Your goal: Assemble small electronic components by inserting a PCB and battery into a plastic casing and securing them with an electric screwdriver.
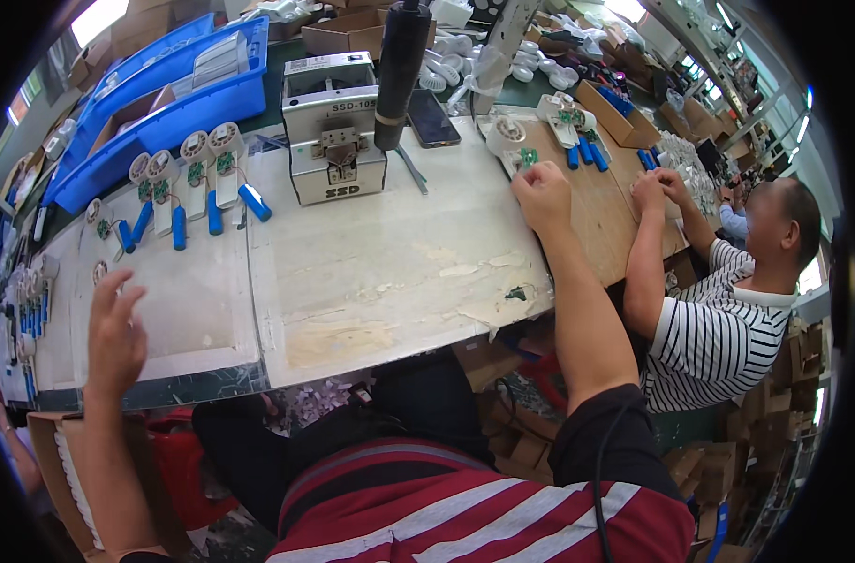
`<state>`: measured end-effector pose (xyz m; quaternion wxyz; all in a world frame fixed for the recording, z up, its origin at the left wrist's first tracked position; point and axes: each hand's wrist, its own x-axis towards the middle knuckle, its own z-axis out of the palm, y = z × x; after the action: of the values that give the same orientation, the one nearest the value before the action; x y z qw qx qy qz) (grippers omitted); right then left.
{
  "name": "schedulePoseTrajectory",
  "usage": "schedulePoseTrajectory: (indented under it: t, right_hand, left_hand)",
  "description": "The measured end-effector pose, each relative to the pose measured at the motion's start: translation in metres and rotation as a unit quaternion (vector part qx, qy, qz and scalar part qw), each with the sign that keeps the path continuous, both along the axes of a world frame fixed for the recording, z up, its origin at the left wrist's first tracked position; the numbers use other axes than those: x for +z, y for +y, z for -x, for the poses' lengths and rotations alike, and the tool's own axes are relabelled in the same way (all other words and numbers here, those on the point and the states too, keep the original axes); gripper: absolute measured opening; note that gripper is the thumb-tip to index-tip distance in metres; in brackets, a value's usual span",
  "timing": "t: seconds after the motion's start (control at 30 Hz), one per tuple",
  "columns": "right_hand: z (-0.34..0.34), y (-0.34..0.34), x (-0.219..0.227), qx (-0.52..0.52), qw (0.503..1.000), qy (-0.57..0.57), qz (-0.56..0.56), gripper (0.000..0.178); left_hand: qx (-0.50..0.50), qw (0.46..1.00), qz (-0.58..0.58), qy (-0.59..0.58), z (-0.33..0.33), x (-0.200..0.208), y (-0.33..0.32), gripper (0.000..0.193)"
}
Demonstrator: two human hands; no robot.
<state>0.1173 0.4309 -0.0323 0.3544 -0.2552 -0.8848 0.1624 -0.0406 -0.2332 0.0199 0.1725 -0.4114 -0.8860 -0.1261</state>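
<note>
My right hand [545, 199] is closed at the right side of the bench, its fingertips at the lower end of a small white fan unit [508, 133] with a green circuit board [529, 158]. The fingers partly cover that end. Over the left part of the bench, my left hand [116, 338] is raised with fingers apart, holding nothing. Beyond it stands a row of similar white fan units [195, 145] with green boards, each wired to a blue cylindrical battery [214, 213]. Another white fan housing [100, 272] shows just past my left fingertips.
A white and black bench machine [338, 131] stands at the back middle, beside a dark upright cylinder [401, 75] and a phone [434, 119]. Blue bins [174, 103] fill the back left. To the right, a co-worker in a striped shirt [718, 328] works at the same bench.
</note>
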Motion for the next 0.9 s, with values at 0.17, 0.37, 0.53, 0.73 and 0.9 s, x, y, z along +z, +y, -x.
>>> schedulePoseTrajectory:
  t: [0.17, 0.37, 0.53, 0.73, 0.9]
  right_hand:
    - [-0.050, -0.077, 0.015, 0.301, 0.952, -0.007, 0.056, 0.017]
    - [-0.045, -0.191, 0.016, 0.479, 0.874, -0.030, 0.077, 0.021]
    - [-0.019, -0.233, 0.004, 0.539, 0.835, -0.003, 0.113, 0.027]
    - [-0.012, -0.267, -0.005, 0.503, 0.860, -0.017, 0.087, 0.033]
    - [-0.014, -0.276, -0.003, 0.501, 0.865, 0.031, 0.025, 0.029]
  left_hand:
    - [-0.179, 0.980, -0.074, -0.050, -0.061, 0.006, 0.089, 0.047]
    - [-0.228, 0.938, -0.193, -0.174, -0.084, -0.007, 0.199, 0.063]
    - [-0.179, 0.939, -0.061, -0.288, -0.072, -0.025, 0.192, 0.048]
    - [-0.177, 0.946, -0.076, -0.260, -0.075, -0.031, 0.173, 0.035]
    - [-0.186, 0.949, -0.071, -0.243, -0.072, -0.033, 0.171, 0.034]
